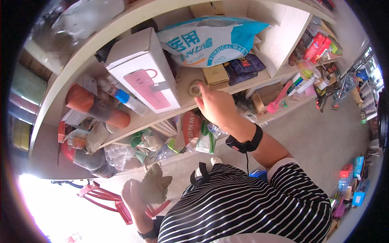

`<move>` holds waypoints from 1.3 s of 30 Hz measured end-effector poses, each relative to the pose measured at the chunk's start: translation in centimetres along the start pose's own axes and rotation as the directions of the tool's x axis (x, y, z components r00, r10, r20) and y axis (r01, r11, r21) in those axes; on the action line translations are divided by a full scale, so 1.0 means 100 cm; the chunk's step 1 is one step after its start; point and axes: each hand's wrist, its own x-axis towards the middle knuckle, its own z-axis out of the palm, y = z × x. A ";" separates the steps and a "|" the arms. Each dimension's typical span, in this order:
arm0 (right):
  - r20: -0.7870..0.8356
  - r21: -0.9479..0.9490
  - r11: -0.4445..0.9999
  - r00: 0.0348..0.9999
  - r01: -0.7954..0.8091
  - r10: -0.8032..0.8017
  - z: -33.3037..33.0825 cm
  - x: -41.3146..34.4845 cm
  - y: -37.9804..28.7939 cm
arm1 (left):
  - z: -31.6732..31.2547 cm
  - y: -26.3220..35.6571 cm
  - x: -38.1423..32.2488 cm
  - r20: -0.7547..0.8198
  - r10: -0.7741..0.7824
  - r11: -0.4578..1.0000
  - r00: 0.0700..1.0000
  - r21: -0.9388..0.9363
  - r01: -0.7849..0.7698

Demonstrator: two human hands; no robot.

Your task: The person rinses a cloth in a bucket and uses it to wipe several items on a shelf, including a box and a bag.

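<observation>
My right hand (217, 104) reaches over the shelf, its thumb and index finger at a small roll of clear tape (194, 90) near the shelf's front edge. Whether the fingers grip the roll or only touch it cannot be told. Beside the roll lie a small brown cardboard box (215, 75) and a tall white box with a pink picture (146, 73). Low in the view, my left hand (135, 194) is closed on a crumpled greenish-grey cloth (156, 183), held away from the shelf.
A blue and white surgical mask bag (212, 42) and dark packets (246, 68) lie farther back. An orange and black roll (97, 106) and a blue-capped bottle (130, 101) are to the left. Packed lower shelves and a red plastic stool (121, 209) are nearby.
</observation>
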 end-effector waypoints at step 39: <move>0.495 0.820 0.480 0.809 -0.313 -0.316 -0.046 -0.080 -0.077 | -0.003 -0.011 0.052 0.064 0.083 0.916 0.994 -0.398 -0.051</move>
